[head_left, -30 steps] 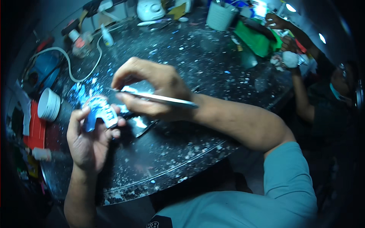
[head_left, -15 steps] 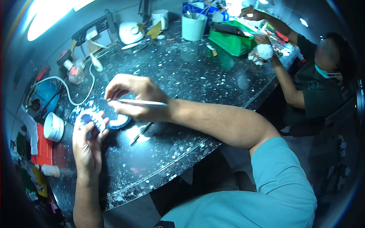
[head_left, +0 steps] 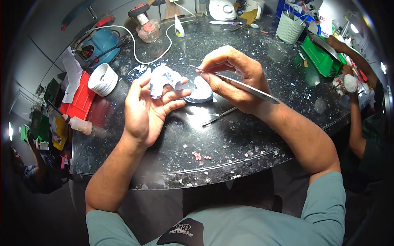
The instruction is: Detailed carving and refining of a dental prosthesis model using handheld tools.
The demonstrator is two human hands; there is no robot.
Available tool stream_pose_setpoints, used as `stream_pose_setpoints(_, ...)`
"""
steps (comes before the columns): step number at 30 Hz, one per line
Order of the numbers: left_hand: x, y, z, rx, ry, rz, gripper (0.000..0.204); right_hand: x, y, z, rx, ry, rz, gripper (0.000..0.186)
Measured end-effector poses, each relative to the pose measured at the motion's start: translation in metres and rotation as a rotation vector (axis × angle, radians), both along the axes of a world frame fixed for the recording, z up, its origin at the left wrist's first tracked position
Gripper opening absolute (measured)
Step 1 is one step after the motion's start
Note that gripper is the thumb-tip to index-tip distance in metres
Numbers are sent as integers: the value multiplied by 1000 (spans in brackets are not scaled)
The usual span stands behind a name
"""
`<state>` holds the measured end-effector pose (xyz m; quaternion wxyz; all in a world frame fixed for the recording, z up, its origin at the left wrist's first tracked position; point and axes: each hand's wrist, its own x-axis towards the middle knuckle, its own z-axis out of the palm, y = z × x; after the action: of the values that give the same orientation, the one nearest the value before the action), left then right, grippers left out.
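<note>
Raised above the dark speckled worktop, my left hand (head_left: 140, 110) grips a white and blue dental cast (head_left: 162, 80) by its edge, some fingers stretched out past it. My right hand (head_left: 238, 76) pinches a slim metal carving tool (head_left: 250, 89) like a pen. The tool's thin tip points left toward the cast, apart from it. Between my hands, on the worktop, lies a second dental cast (head_left: 200, 93), white on a dark blue base and partly hidden by my fingers. A second metal tool (head_left: 219, 117) lies just in front of it.
White crumbs and a tub (head_left: 102, 80) are at the left, with a red tray (head_left: 78, 98) and a bottle (head_left: 80, 125). Pink bits (head_left: 198, 156) lie near the front edge. Behind are a corded white device (head_left: 222, 10), a small bottle (head_left: 179, 28) and a tool cup (head_left: 290, 28). A co-worker's arm (head_left: 355, 119) is at the right.
My view has swung left, so everything sits further right in the picture. My left hand has turned the cast, and its fingers are more stretched out. The tool stays in my right hand.
</note>
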<state>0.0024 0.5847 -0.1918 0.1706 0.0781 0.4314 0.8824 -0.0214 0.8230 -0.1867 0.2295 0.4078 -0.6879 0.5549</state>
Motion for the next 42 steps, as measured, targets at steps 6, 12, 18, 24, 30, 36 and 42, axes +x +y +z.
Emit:
stream_pose_setpoints(6,0,3,1,-17,-12,3,58,-1,0,-2,26,-6,10,14)
stream_pose_setpoints(12,1,4,-2,-36,18,3,54,0,-1,-1,17,-2,12,14)
stream_pose_setpoints(18,7,8,0,-122,0,5,54,-1,-4,-3,-14,9,29,14)
stream_pose_setpoints(24,7,12,1,-74,15,-49,52,6,-2,0,35,27,36,16)
stream_pose_setpoints(30,17,15,6,-90,-112,-11,53,2,-5,-1,-25,-8,82,18)
stream_pose_setpoints(36,15,16,0,-200,-99,-1,54,3,-5,-1,116,206,109,24)
stream_pose_setpoints(42,18,15,-4,-181,-17,11,51,7,-5,8,220,315,103,21)
